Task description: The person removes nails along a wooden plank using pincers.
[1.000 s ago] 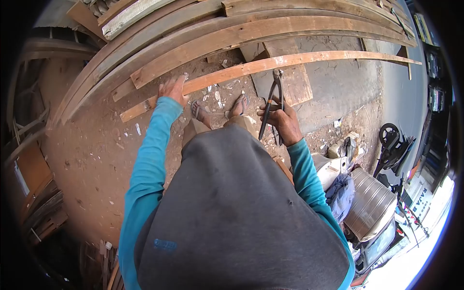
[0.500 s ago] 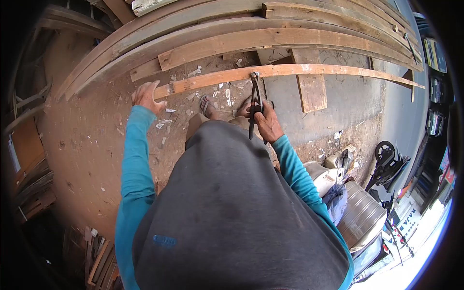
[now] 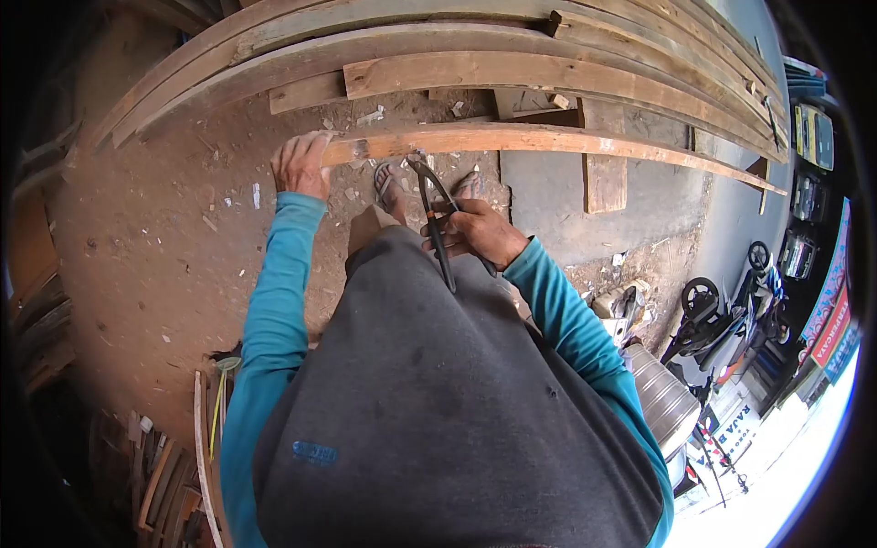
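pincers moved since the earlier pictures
Yes, left: the pincers had their head over the gray slab; now it is beyond the slab's left edge.

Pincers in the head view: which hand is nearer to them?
Right. The right hand is on the pincers, around their handles; the left hand is off to their left, at the near end of the orange-brown plank.

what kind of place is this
Probably an outdoor timber yard or salvage spot by a road: long planks lie side by side over bare dirt, with motorbikes and signs beyond.
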`<move>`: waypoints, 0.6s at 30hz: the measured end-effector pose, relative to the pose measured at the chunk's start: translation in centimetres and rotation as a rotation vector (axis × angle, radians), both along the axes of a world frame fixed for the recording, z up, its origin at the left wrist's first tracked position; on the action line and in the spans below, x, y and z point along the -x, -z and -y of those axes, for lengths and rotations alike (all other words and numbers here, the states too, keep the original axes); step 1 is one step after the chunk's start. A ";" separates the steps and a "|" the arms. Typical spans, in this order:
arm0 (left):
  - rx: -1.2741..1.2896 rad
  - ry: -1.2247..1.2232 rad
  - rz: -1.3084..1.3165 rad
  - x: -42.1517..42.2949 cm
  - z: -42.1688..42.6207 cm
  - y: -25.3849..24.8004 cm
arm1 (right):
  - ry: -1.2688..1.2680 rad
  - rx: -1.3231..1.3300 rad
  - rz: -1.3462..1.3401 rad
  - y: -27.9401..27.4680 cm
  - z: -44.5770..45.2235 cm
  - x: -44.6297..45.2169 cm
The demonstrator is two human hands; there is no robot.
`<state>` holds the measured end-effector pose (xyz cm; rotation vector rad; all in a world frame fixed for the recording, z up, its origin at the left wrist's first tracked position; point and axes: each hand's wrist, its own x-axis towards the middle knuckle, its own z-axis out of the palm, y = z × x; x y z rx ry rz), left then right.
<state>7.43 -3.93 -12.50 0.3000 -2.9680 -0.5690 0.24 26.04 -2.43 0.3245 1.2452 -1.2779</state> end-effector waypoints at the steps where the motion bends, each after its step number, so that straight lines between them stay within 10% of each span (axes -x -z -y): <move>1: 0.004 0.000 -0.026 -0.2 -0.1 0.1 | -0.007 -0.008 0.004 0.1 0.2 -0.2; 12: 0.018 -0.055 -0.151 -1.4 -0.9 1.6 | -0.400 -0.214 -0.539 0.0 0.4 -0.8; 18: 0.015 -0.081 -0.183 -1.7 -1.1 1.7 | -0.283 -0.271 -0.326 0.1 1.7 -1.5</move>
